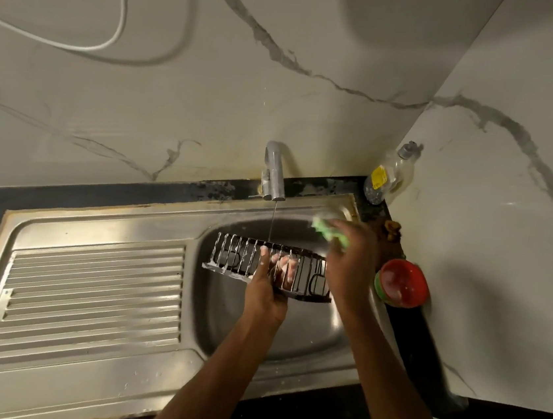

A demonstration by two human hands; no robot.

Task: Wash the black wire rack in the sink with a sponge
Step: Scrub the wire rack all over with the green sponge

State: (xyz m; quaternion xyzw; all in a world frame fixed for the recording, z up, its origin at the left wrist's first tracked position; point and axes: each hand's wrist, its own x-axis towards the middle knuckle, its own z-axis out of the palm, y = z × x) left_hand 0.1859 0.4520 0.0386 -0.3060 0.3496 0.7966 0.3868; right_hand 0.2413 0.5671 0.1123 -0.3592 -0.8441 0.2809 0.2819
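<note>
Bare forearms, no sleeves — soap suds on the hands (269, 291).

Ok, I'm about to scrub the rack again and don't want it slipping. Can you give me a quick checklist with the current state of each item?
1. Left hand grips the black wire rack: ok.
2. Right hand holds the green sponge: ok.
3. Sponge touching the rack: not ok, it is raised beside it.
4. Rack over the sink basin: ok.
5. Tap running onto the rack: ok, thin stream.
6. Enough soap on the sponge: cannot tell.

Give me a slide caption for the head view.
Left hand holds the soapy rack under the tap; right hand lifts the sponge.
</note>
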